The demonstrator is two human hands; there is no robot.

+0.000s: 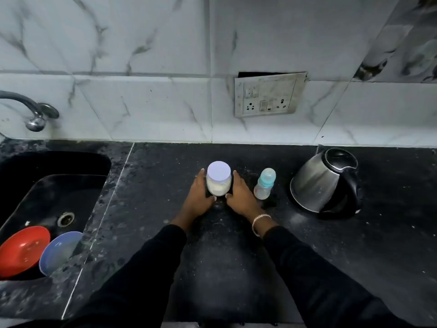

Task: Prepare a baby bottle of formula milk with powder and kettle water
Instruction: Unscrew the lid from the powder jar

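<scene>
- In our head view, the jar (218, 179) of white powder stands upright on the dark counter (236, 256), lid on.
- Our left hand (199, 196) lies against the jar's left side, fingers straight, thumb at the base.
- Our right hand (239, 196), with a bracelet (259, 221) at the wrist, flanks the right side the same way, not clenched.
- The capped bottle (264, 184) stands just right of that hand, and the kettle (324, 183) is further right.
- In the sink (47, 166) lie a red bowl (22, 250) and a blue bowl (60, 252).
</scene>
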